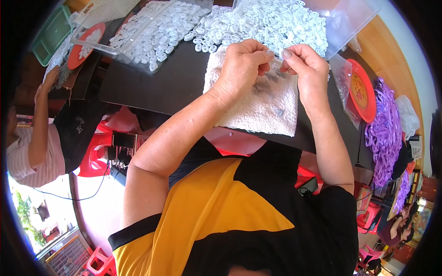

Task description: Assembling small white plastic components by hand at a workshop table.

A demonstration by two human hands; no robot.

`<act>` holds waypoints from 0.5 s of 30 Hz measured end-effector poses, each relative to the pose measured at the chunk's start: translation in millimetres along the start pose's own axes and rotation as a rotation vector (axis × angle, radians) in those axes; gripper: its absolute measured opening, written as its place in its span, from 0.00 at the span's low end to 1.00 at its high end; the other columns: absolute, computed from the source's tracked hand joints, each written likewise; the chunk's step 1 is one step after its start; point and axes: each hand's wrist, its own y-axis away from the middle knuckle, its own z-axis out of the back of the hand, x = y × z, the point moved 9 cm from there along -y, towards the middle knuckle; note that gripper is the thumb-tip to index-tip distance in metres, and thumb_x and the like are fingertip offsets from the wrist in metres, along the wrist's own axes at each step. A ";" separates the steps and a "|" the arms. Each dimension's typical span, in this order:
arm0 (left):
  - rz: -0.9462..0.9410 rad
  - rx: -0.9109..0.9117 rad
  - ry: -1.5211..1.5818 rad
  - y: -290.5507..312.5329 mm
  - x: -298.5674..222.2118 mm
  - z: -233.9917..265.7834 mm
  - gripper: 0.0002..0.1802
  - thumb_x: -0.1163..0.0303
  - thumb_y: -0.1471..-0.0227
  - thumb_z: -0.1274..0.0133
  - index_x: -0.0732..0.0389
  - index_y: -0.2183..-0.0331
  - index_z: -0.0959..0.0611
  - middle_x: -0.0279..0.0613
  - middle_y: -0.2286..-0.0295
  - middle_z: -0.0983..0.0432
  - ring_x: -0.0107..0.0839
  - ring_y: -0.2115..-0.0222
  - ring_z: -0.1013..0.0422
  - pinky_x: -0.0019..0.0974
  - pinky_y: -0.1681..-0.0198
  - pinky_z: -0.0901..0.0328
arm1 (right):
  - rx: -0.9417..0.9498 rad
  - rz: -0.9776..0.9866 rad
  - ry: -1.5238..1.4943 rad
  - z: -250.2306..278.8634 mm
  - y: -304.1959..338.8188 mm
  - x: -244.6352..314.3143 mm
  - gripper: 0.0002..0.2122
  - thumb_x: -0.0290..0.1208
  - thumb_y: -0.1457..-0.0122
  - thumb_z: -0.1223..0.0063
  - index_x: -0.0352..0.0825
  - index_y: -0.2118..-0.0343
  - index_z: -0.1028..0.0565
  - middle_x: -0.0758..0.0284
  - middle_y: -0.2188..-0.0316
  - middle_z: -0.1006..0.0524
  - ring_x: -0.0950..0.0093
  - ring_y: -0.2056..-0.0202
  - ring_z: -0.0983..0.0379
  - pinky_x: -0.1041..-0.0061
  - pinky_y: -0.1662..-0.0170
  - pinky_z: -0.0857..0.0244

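Over a white towel (253, 117) at the table's edge, both my hands are raised close together with fingertips nearly meeting. My left hand (246, 66) is closed in a pinch of thumb and forefinger; whatever is in it is too small to make out. A thumb-and-finger pinch also closes my right hand (308, 69), around what looks like a small white plastic piece, mostly covered by the fingers. Below them on the towel lie small dark, thin bits (262, 86) and a small bluish-grey piece (279, 112). Just beyond my hands spreads a heap of small white oval plastic pieces (271, 23).
Another clear tray (110, 47) of white pieces stands at left. A red plate (368, 103) and purple ribbons (384, 124) are at right. A co-worker's hand (49, 78) works at far left near another red plate (75, 54). The dark table (152, 87) ends before my body.
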 end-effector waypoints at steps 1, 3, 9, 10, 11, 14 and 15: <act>0.000 0.000 0.000 0.3 -0.3 -0.2 0.09 0.69 0.48 0.45 0.66 0.71 0.20 0.35 0.81 0.28 0.20 0.82 0.35 0.24 0.82 0.43 | -0.013 0.014 0.015 0.6 0.4 -0.1 0.08 0.29 0.43 0.43 0.29 0.71 0.25 0.73 0.77 0.26 0.84 0.75 0.32 0.83 0.70 0.38; 0.010 -0.016 0.006 0.7 0.1 1.3 0.09 0.69 0.48 0.46 0.66 0.72 0.20 0.35 0.81 0.29 0.20 0.82 0.35 0.24 0.82 0.43 | -0.025 0.029 0.028 1.1 0.3 -3.1 0.07 0.29 0.43 0.43 0.29 0.71 0.25 0.72 0.77 0.26 0.84 0.75 0.32 0.83 0.70 0.38; 0.033 -0.021 0.048 0.9 0.7 0.7 0.09 0.69 0.48 0.47 0.66 0.73 0.21 0.35 0.82 0.29 0.21 0.83 0.36 0.25 0.83 0.43 | -0.041 0.136 0.055 2.3 0.3 1.3 0.07 0.28 0.43 0.43 0.29 0.70 0.25 0.73 0.77 0.25 0.84 0.75 0.31 0.84 0.70 0.37; 0.034 -0.020 0.047 0.4 0.9 0.7 0.09 0.69 0.48 0.47 0.66 0.73 0.21 0.35 0.82 0.29 0.21 0.83 0.36 0.25 0.83 0.43 | -0.035 0.130 0.043 1.8 0.0 1.0 0.07 0.28 0.43 0.43 0.29 0.70 0.25 0.72 0.77 0.25 0.84 0.75 0.31 0.84 0.70 0.37; 0.029 -0.016 0.047 0.0 0.6 0.4 0.09 0.69 0.48 0.47 0.66 0.73 0.21 0.35 0.82 0.29 0.21 0.83 0.37 0.25 0.83 0.44 | -0.030 0.124 0.031 1.5 -0.3 0.9 0.07 0.28 0.43 0.43 0.29 0.70 0.25 0.72 0.77 0.25 0.84 0.75 0.31 0.84 0.70 0.37; 0.021 -0.012 0.044 0.7 -0.5 0.5 0.09 0.69 0.48 0.47 0.66 0.73 0.21 0.35 0.82 0.30 0.20 0.84 0.37 0.25 0.83 0.44 | -0.013 0.050 0.015 -0.3 -0.3 1.0 0.08 0.29 0.42 0.43 0.29 0.70 0.25 0.72 0.76 0.25 0.83 0.75 0.30 0.83 0.69 0.36; 0.019 -0.008 0.045 0.9 -0.3 -0.6 0.09 0.69 0.48 0.47 0.67 0.72 0.21 0.35 0.82 0.30 0.20 0.84 0.38 0.25 0.83 0.45 | -0.018 0.050 0.013 0.7 -0.3 1.2 0.08 0.29 0.42 0.43 0.29 0.70 0.25 0.72 0.76 0.25 0.83 0.75 0.30 0.83 0.69 0.36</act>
